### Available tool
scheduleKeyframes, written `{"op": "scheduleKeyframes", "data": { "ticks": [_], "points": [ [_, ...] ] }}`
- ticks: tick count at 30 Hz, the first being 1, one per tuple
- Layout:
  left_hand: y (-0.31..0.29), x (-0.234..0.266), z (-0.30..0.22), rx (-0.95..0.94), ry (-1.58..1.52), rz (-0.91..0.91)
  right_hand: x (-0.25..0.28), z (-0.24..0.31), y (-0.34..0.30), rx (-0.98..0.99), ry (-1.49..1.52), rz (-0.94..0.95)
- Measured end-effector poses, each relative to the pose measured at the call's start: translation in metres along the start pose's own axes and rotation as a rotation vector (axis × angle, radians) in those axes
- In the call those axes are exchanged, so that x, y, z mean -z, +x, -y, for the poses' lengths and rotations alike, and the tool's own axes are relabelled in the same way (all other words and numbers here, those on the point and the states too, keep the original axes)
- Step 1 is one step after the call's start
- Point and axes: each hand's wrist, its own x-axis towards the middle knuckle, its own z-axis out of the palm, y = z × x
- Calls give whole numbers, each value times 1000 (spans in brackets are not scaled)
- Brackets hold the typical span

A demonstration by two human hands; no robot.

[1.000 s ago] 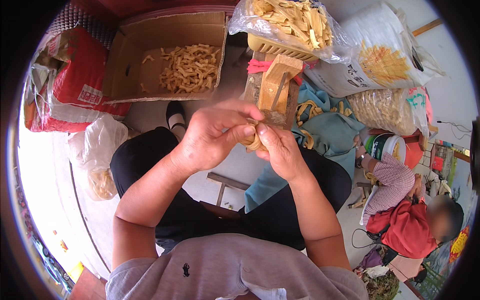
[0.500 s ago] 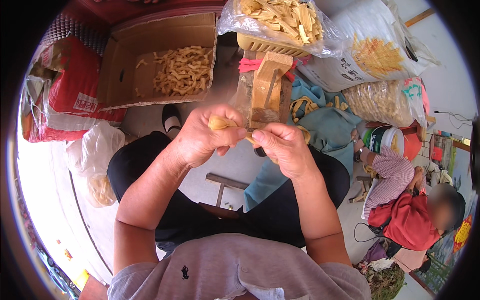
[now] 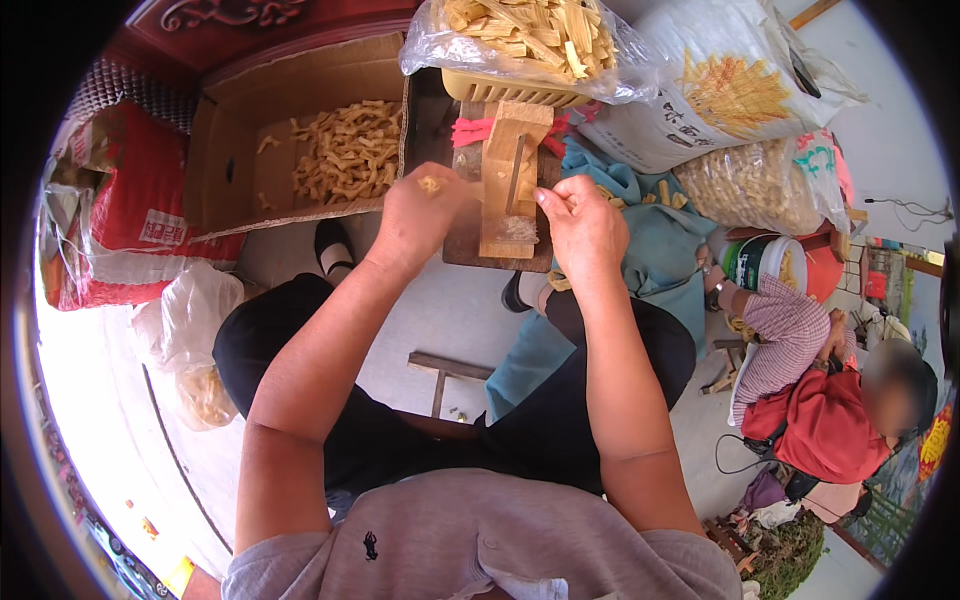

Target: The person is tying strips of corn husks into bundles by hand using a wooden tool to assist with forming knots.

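Observation:
My left hand (image 3: 418,215) is closed and blurred by motion, left of a wooden block with a metal strip along its slot (image 3: 515,165). A pale yellow knotted piece (image 3: 430,185) shows at its fingers. My right hand (image 3: 587,232) hovers by the block's right side, thumb and fingers curled together; what they hold, if anything, is hidden. The block rests on a darker wooden board (image 3: 465,235), with pink cloth (image 3: 472,131) tied round it.
A cardboard box (image 3: 225,130) with short yellow pieces stands left. Beyond the block, a yellow basket (image 3: 515,90) holds flat strips in plastic. Teal cloth (image 3: 665,265) drapes at right, near full sacks (image 3: 745,195). Another person (image 3: 820,400) sits at far right.
My hands have parted and moved forward, up to the wooden block. The left one has swung leftward with the yellow piece. The view has shifted slightly.

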Motion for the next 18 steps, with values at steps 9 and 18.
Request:
{"op": "scheduleKeyframes", "data": {
  "ticks": [9,18],
  "points": [
    [-42,25,-22,121,-417,465,5,27,-43,265,659,226],
    [-48,47,-38,-359,116,224,12,31,-45,378,468,149]
  ]
}}
